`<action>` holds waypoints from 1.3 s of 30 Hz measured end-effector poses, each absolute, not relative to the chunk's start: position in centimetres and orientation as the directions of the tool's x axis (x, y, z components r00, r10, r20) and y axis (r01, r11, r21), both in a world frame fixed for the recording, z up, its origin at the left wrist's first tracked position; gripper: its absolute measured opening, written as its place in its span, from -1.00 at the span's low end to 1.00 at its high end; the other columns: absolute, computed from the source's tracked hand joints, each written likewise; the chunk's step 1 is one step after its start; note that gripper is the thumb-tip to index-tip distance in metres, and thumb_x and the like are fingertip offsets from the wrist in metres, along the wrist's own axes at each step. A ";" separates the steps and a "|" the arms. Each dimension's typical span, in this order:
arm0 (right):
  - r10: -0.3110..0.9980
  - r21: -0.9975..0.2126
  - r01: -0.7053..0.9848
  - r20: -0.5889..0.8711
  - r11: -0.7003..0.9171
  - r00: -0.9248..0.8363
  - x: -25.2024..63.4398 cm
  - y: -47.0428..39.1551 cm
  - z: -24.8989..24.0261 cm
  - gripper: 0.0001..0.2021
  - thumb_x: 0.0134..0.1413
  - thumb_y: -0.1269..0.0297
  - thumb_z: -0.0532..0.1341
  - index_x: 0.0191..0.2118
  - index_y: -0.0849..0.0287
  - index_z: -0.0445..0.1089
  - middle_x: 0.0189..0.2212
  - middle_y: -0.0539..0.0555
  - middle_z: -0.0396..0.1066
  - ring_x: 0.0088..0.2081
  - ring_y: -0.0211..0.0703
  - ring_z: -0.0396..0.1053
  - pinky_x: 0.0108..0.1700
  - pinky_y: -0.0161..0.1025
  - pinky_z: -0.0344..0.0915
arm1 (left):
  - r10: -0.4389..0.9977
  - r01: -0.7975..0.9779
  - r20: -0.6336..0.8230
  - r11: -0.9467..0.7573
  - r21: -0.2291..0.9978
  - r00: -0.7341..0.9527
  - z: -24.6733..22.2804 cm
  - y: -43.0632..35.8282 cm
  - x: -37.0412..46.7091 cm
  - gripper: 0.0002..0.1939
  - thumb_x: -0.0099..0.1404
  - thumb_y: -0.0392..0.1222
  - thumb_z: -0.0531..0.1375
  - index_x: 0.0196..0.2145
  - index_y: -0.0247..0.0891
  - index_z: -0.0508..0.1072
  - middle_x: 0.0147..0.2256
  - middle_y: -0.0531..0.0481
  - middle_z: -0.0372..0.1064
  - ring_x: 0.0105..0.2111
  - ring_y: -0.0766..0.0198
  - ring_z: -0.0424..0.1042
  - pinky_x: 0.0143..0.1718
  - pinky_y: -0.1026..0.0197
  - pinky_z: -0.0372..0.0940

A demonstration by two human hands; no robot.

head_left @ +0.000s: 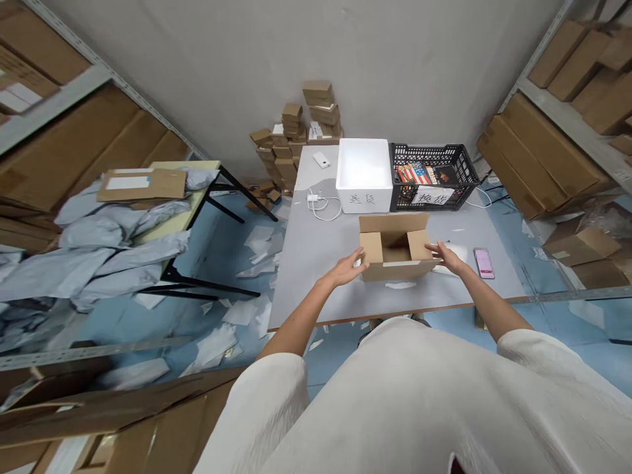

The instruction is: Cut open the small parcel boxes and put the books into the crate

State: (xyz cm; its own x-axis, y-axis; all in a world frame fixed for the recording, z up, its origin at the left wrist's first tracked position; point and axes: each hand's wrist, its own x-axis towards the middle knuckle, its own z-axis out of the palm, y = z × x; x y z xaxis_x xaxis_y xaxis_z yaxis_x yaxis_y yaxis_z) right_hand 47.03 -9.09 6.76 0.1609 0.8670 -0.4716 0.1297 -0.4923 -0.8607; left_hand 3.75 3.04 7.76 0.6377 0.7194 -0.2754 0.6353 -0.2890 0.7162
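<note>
On the grey table (pixel 316 263) before me stands a small cardboard box (pixel 396 272) with its flaps raised. Its two side flaps lean inward, the rear flap stands up, and a dark gap shows between them. My left hand (pixel 347 268) grips the box's left side, thumb near the front corner. At the opposite side my right hand (pixel 446 255) holds it, fingers by the right flap. White paper (pixel 457 253) lies partly under my right hand. To the right of it rests a phone with a pink screen (pixel 484 263).
Behind the box are a white foam box (pixel 365 204) and a black plastic crate (pixel 434 150) with printed items inside. A white charger cable (pixel 323 209) lies left. Stacked cartons (pixel 284 155) stand beyond. Grey parcels (pixel 99 230) cover a side table; paper scraps (pixel 217 345) litter the floor.
</note>
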 end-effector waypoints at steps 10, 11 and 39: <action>0.918 -0.906 0.241 -0.279 -0.349 0.282 44.7 -9.1 5.0 -0.30 0.06 -0.03 0.44 0.29 -0.01 0.32 0.27 0.27 0.47 0.09 0.11 0.55 0.21 0.22 0.50 | 0.902 0.651 -0.009 -0.304 0.696 0.431 5.3 3.1 8.3 -0.46 0.42 -0.28 0.15 0.33 -0.16 0.40 0.28 -0.28 0.37 0.23 -0.11 0.44 0.29 -0.16 0.37; 0.923 -0.910 0.254 -0.251 -0.328 0.290 44.6 -8.9 5.0 -0.29 0.05 -0.03 0.43 0.29 -0.01 0.30 0.28 0.28 0.46 0.11 0.12 0.54 0.23 0.22 0.49 | 0.898 0.644 0.018 -0.329 0.691 0.439 5.4 3.1 8.3 -0.49 0.43 -0.30 0.13 0.29 -0.16 0.42 0.26 -0.27 0.38 0.26 -0.12 0.41 0.32 -0.17 0.34; 0.987 -0.955 0.297 0.041 -0.007 0.157 33.0 8.1 3.2 -0.26 0.15 0.20 0.26 0.45 0.09 0.20 0.36 0.29 0.41 0.33 0.09 0.41 0.40 0.13 0.35 | 0.967 0.792 0.225 -0.228 0.567 0.118 7.5 11.0 0.4 -0.53 0.41 -0.28 0.14 0.24 -0.16 0.47 0.38 -0.30 0.23 0.43 -0.18 0.21 0.47 -0.25 0.15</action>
State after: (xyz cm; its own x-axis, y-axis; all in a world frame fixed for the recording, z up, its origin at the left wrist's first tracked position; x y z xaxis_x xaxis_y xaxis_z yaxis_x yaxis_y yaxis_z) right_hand 33.05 8.07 3.17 0.1566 0.9868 0.0413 0.2966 -0.0071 -0.9550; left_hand 0.38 10.98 7.53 0.1177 0.9673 0.2245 0.7918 -0.2279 0.5667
